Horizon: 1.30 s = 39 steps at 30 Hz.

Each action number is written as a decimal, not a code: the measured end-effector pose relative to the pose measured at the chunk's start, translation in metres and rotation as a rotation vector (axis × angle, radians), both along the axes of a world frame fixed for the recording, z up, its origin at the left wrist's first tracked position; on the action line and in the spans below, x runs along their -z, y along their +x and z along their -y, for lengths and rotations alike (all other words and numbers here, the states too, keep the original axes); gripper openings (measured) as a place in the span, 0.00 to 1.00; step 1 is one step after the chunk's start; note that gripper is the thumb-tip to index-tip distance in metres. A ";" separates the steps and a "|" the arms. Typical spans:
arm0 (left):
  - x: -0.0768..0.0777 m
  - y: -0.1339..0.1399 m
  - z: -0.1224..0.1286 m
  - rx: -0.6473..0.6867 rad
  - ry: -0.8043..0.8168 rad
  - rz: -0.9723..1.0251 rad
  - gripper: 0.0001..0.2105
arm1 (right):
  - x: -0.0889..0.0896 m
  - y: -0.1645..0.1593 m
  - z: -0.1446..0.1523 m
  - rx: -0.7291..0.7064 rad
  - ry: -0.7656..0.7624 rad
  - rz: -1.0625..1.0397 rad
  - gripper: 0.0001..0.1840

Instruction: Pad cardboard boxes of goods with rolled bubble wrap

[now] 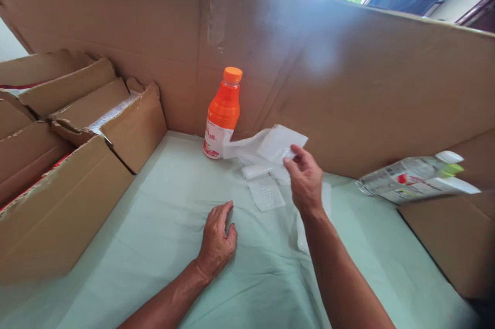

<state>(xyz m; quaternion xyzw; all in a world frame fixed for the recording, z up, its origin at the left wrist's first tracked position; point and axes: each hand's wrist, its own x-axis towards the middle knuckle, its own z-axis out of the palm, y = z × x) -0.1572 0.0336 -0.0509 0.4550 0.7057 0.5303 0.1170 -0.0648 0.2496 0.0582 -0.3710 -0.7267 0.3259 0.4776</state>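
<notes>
My right hand [305, 177] pinches a thin white translucent packing bag [276, 142] between thumb and fingers, raised above the cloth. The bag's left end reaches the label of an orange bottle [225, 107], which stands upright with its cap on. Beneath the bag lie a small bubble-wrap piece [266, 193] and other white plastic pieces, partly covered. More white plastic [301, 231] shows behind my right wrist. My left hand [218, 239] rests on the pale green cloth [170, 205], thumb apart from its stretched fingers, holding nothing.
Open cardboard boxes [96, 190] stand at the left, some with plastic or red items inside. A tall cardboard wall [348, 102] closes off the back. At the right, a clear bottle [406, 173] and a white carton [421, 190] lean near another cardboard box [452, 236].
</notes>
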 end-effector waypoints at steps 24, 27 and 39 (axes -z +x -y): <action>0.000 -0.002 0.004 0.030 -0.023 -0.038 0.22 | 0.045 -0.013 0.005 -0.184 0.539 0.913 0.15; 0.001 -0.001 0.003 0.023 -0.003 -0.055 0.22 | 0.027 -0.033 0.006 -0.189 0.499 0.671 0.10; 0.005 -0.001 0.002 0.004 0.014 -0.056 0.22 | -0.003 0.022 -0.071 0.164 -0.143 0.204 0.20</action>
